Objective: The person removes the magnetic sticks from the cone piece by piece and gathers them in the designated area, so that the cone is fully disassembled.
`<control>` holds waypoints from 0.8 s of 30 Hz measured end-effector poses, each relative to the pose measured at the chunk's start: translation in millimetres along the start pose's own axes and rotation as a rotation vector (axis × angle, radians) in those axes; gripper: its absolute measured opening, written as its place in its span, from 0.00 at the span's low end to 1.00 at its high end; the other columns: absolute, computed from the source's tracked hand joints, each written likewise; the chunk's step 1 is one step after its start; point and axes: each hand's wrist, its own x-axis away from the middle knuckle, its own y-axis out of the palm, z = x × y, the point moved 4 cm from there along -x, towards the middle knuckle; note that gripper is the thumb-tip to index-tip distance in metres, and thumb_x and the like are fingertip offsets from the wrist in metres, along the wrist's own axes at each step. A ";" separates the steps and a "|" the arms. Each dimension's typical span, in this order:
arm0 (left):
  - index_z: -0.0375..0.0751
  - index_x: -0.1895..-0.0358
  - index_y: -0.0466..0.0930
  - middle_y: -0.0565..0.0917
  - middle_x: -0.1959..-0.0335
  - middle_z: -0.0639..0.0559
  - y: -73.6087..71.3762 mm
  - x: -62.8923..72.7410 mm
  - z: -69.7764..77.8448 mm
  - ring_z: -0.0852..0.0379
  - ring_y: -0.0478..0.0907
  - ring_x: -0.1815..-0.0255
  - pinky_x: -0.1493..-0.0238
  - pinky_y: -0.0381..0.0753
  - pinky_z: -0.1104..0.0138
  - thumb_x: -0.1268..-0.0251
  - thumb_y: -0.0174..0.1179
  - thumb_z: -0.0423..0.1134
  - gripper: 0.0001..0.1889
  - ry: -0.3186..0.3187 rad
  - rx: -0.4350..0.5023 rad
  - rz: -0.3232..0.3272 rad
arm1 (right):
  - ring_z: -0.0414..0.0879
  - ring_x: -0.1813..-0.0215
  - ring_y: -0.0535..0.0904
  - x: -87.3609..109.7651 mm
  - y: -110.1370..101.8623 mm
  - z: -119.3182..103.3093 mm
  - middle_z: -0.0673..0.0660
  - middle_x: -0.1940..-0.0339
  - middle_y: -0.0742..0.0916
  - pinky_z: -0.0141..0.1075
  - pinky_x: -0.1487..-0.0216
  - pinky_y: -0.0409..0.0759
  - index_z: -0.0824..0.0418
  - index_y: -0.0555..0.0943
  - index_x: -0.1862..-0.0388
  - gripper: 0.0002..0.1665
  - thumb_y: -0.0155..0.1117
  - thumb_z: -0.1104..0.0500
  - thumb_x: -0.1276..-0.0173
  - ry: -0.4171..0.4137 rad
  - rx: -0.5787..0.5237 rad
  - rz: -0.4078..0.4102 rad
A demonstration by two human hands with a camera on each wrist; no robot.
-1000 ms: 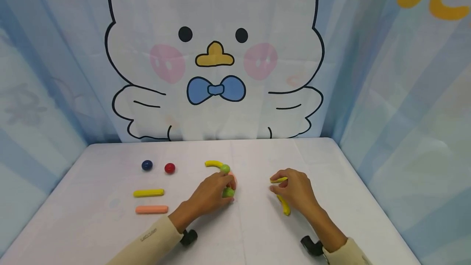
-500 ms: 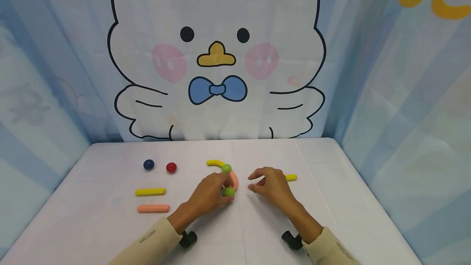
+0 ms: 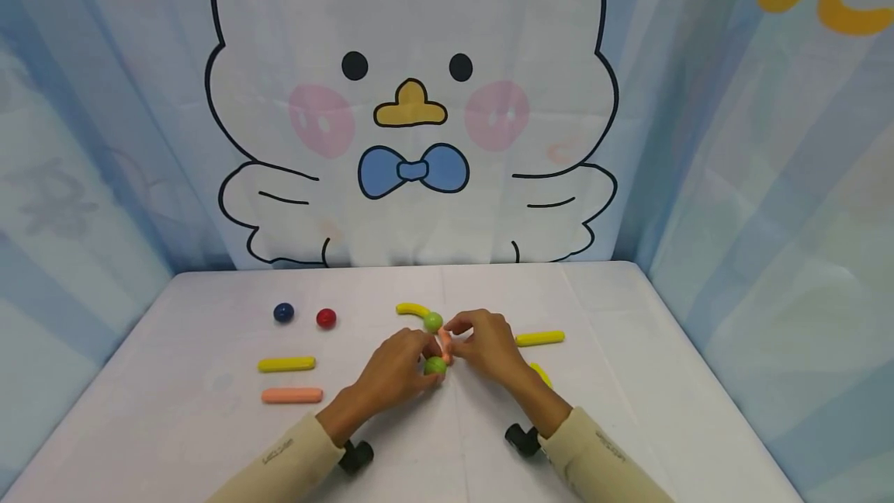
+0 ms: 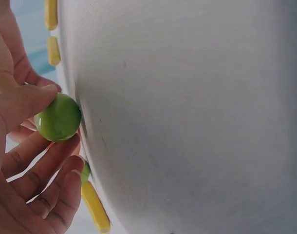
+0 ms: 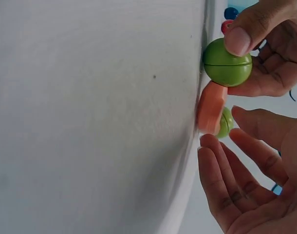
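Observation:
In the head view my left hand (image 3: pixel 401 363) holds a green ball (image 3: pixel 434 365), its thumb pressing the ball's near side in the right wrist view. Against that ball lies a curved orange piece (image 5: pixel 212 107). My right hand (image 3: pixel 489 344) is at the orange piece, its thumb and fingers spread apart and the fingertips close to the piece's end. Past the far end of the orange piece sits a second green ball (image 3: pixel 433 322), with a curved yellow piece (image 3: pixel 412 309) touching it. Fingers partly hide the orange piece in the head view.
Left on the white table (image 3: pixel 174 425) are a dark blue ball (image 3: pixel 283 313), a red ball (image 3: pixel 326 319), a straight yellow stick (image 3: pixel 286 364) and an orange stick (image 3: pixel 292 395). Right lie another yellow stick (image 3: pixel 540 338) and a curved yellow piece (image 3: pixel 541 375), partly behind the right forearm.
My right hand has moved left from the yellow pieces to the orange piece. The left hand stays at the green ball, and the far green ball has shifted slightly right.

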 end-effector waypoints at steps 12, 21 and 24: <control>0.46 0.56 0.87 0.86 0.62 0.59 -2.4 1.6 0.7 0.61 0.76 0.60 0.50 0.80 0.60 0.38 0.77 0.39 0.10 0.031 -0.013 -0.063 | 0.53 0.44 0.87 -4.2 8.9 -2.9 0.49 0.59 0.94 0.54 0.38 0.80 0.52 0.93 0.57 0.10 0.81 0.61 0.38 0.048 0.039 -0.014; 0.43 0.50 0.89 0.86 0.59 0.57 -15.5 12.8 -2.8 0.57 0.81 0.56 0.47 0.83 0.57 0.38 0.75 0.36 0.14 0.014 0.005 -0.116 | 0.52 0.44 0.86 -3.4 10.0 -5.0 0.49 0.59 0.94 0.53 0.38 0.79 0.52 0.92 0.55 0.12 0.81 0.61 0.37 0.062 0.027 -0.027; 0.43 0.47 0.88 0.85 0.57 0.58 -23.0 17.4 -7.3 0.57 0.81 0.55 0.47 0.84 0.57 0.38 0.76 0.35 0.16 -0.027 0.031 -0.140 | 0.52 0.45 0.86 -2.7 9.4 -5.9 0.49 0.59 0.94 0.53 0.38 0.80 0.52 0.92 0.55 0.12 0.81 0.60 0.37 0.063 0.025 -0.028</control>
